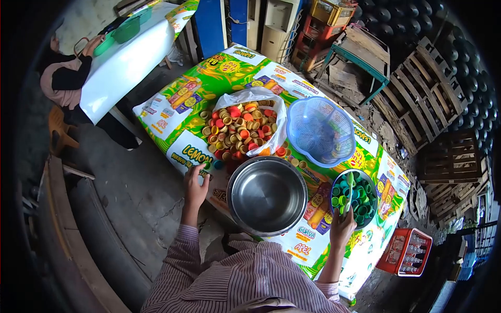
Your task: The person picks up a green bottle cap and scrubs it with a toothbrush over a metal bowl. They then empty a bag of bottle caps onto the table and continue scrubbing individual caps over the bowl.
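Observation:
My left hand (194,189) is at the table's near left edge, fingers apart and nothing held in it, close to a green cap (218,164) and a blue-green cap (206,165). In front of me stands a steel bowl (267,195) with only its bare inside showing. My right hand (343,227) grips a slim light-green and white utensil (349,194), which lies over a bowl of green bottle caps (362,201). Beyond the steel bowl, brown, red and orange caps (235,128) spill from a white plastic sack (280,112).
A blue plastic basket (321,130) sits right of the sack on the printed table cover (245,62). At the upper left, another person (68,78) is at a white table (125,65) with green basins (127,30). A red crate of bottles (405,253) and wooden pallets (422,88) stand to the right.

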`<state>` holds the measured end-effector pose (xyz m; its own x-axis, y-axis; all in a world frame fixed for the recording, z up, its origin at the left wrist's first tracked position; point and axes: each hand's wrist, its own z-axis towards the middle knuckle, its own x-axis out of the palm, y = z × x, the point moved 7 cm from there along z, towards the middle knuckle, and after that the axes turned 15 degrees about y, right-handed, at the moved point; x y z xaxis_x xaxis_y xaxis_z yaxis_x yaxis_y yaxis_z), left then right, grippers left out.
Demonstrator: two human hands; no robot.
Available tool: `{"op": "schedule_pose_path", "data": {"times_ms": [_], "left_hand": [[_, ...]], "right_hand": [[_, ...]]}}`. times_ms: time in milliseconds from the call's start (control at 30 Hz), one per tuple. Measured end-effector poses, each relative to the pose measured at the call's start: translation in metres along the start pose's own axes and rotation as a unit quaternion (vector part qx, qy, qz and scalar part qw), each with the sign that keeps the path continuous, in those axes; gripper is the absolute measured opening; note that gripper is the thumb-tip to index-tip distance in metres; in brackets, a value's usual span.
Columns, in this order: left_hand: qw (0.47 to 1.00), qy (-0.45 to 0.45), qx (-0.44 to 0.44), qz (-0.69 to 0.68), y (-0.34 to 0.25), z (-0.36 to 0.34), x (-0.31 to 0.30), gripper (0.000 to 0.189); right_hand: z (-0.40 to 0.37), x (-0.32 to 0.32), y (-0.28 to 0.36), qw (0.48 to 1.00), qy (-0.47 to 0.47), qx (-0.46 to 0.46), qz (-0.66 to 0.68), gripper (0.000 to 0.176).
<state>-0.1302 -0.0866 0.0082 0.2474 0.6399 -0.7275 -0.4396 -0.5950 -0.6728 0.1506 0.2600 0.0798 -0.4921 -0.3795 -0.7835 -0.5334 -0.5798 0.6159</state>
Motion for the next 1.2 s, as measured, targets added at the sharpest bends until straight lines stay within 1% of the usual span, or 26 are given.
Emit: {"op": "schedule_pose_path", "data": {"times_ms": [33,133,167,233,267,300,367,400,467,533,567,633,667,700,733,800,867,900,933,967,1000,1033,1067,1133,1167,1200], "left_hand": [[0.997,-0.001,0.007,0.071,-0.005,0.006,-0.007,0.034],[0.989,-0.008,-0.001,0.148,0.002,0.019,-0.001,0.04],[0.989,-0.01,-0.003,0.149,0.004,0.022,-0.001,0.04],[0.986,0.042,-0.009,0.163,0.009,0.028,0.009,0.039],[0.986,0.042,-0.01,0.161,0.013,0.027,0.011,0.039],[0.987,0.051,-0.02,0.148,0.019,0.027,0.012,0.038],[0.989,0.057,-0.027,0.134,0.025,0.027,0.015,0.036],[0.991,0.065,-0.029,0.111,0.026,0.025,0.017,0.035],[0.993,0.07,-0.029,0.089,0.029,0.024,0.02,0.033],[0.996,0.036,-0.004,0.077,0.027,0.022,0.017,0.037],[0.996,0.036,-0.002,0.076,0.027,0.021,0.019,0.037],[0.998,-0.067,-0.003,-0.009,0.004,0.014,-0.003,0.037],[0.998,-0.061,0.0,-0.008,-0.02,0.01,-0.009,0.037],[0.998,-0.007,0.062,-0.025,-0.059,0.007,-0.008,0.033],[0.99,0.046,0.124,-0.042,-0.092,0.005,0.0,0.029],[0.971,0.155,0.163,-0.081,-0.129,-0.009,0.033,0.027],[0.953,0.199,0.219,-0.065,-0.143,-0.02,0.06,0.032],[0.945,0.233,0.223,-0.053,-0.141,-0.021,0.073,0.042],[0.944,0.234,0.224,-0.056,-0.139,-0.022,0.079,0.042],[0.944,0.254,0.201,-0.067,-0.132,-0.021,0.088,0.048],[0.942,0.275,0.176,-0.077,-0.128,-0.02,0.094,0.054],[0.942,0.288,0.163,-0.06,-0.125,-0.02,0.099,0.07],[0.941,0.289,0.162,-0.064,-0.124,-0.021,0.103,0.07],[0.944,0.304,0.129,0.003,-0.124,-0.021,0.101,0.078],[0.944,0.289,0.154,0.031,-0.12,-0.022,0.105,0.085],[0.945,0.29,0.15,0.03,-0.119,-0.023,0.105,0.085]], "right_hand": [[-0.005,0.011,0.005,0.999,0.028,-0.015,-0.007,0.031],[-0.015,0.033,0.028,0.996,0.073,-0.052,0.01,0.028],[-0.018,0.037,0.036,0.994,0.093,-0.052,0.0,0.027],[-0.022,0.045,0.042,0.992,0.119,-0.046,0.004,0.027],[-0.023,0.046,0.045,0.99,0.14,-0.034,0.005,0.027],[-0.025,0.047,0.044,0.99,0.14,-0.034,0.004,0.027],[-0.025,0.047,0.046,0.99,0.116,-0.082,0.023,0.027],[-0.026,0.047,0.045,0.99,0.113,-0.082,0.023,0.027],[-0.027,0.041,0.046,0.991,0.072,-0.102,0.039,0.023],[-0.028,0.041,0.043,0.992,0.076,-0.1,0.034,0.024],[-0.029,0.04,0.041,0.992,0.081,-0.096,0.027,0.024],[-0.031,0.036,0.039,0.992,0.079,-0.09,0.04,0.023],[-0.035,0.035,0.039,0.992,0.081,-0.083,0.055,0.023],[-0.037,0.033,0.044,0.99,0.094,-0.064,0.084,0.018],[-0.04,0.032,0.045,0.99,0.092,-0.06,0.083,0.018],[-0.044,0.035,0.049,0.988,0.123,-0.069,0.07,0.022],[-0.048,0.04,0.048,0.984,0.135,-0.075,0.085,0.021],[-0.05,0.041,0.048,0.984,0.131,-0.083,0.088,0.023],[-0.052,0.041,0.048,0.984,0.126,-0.089,0.091,0.024],[-0.055,0.04,0.05,0.984,0.119,-0.091,0.1,0.025],[-0.058,0.041,0.049,0.982,0.133,-0.08,0.105,0.026],[-0.062,0.041,0.05,0.982,0.137,-0.075,0.109,0.026],[-0.065,0.041,0.05,0.981,0.141,-0.07,0.114,0.026],[-0.073,0.045,0.046,0.978,0.156,-0.064,0.121,0.026],[-0.077,0.047,0.042,0.977,0.16,-0.054,0.129,0.025],[-0.081,0.048,0.039,0.976,0.164,-0.046,0.137,0.025]]}}
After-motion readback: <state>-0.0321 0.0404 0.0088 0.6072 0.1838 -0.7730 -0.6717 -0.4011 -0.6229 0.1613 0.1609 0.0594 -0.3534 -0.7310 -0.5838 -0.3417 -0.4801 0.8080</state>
